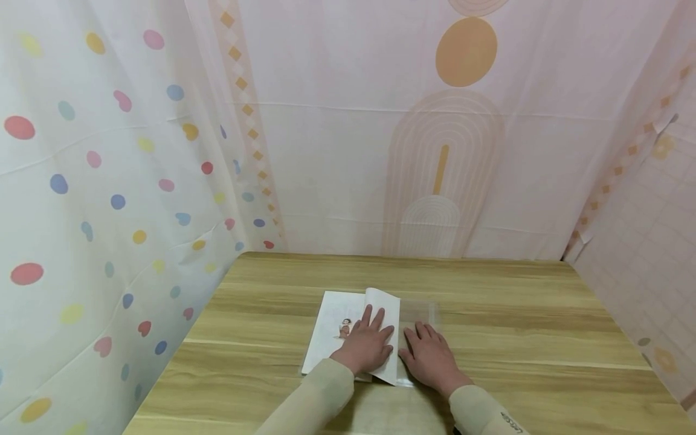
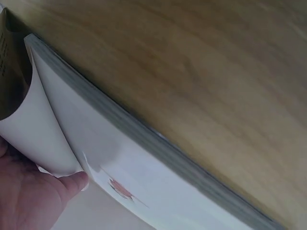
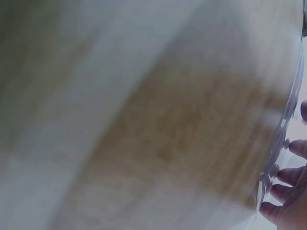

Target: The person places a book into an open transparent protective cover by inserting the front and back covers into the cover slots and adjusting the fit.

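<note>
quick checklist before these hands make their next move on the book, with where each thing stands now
1. Book lying on the table: ok.
2. Left hand resting on the white flap: ok, fingers spread.
3. Right hand at the clear plastic: ok, fingertips along it.
4. Flap lying flat: not ok, it curves up in the left wrist view.
5. Plastic lined up beneath the flap: cannot tell, hidden.
</note>
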Demonstrator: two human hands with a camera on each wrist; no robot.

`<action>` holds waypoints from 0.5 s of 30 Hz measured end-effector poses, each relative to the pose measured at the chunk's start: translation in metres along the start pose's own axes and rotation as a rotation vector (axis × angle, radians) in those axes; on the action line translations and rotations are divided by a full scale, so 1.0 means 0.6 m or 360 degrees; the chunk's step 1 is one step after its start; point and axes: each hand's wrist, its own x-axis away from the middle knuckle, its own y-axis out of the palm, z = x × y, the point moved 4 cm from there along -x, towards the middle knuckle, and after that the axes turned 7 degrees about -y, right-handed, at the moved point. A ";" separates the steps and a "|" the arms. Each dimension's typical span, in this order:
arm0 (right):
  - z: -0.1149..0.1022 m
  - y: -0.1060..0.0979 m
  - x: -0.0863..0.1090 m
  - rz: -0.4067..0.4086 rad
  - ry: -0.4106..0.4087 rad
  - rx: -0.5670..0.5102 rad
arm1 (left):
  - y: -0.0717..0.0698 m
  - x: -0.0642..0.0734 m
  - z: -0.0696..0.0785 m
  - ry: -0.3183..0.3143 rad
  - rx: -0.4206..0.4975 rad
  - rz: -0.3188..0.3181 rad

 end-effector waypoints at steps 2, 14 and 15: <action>0.000 0.000 0.000 -0.0006 0.0004 -0.0009 | -0.001 0.000 0.000 -0.0006 -0.0010 0.0001; 0.001 0.000 0.002 0.0003 -0.0006 -0.0015 | -0.002 0.003 0.007 0.0008 -0.0011 0.0109; 0.001 0.000 0.002 0.0005 -0.0007 -0.0014 | -0.001 0.003 0.008 0.0011 -0.0011 0.0116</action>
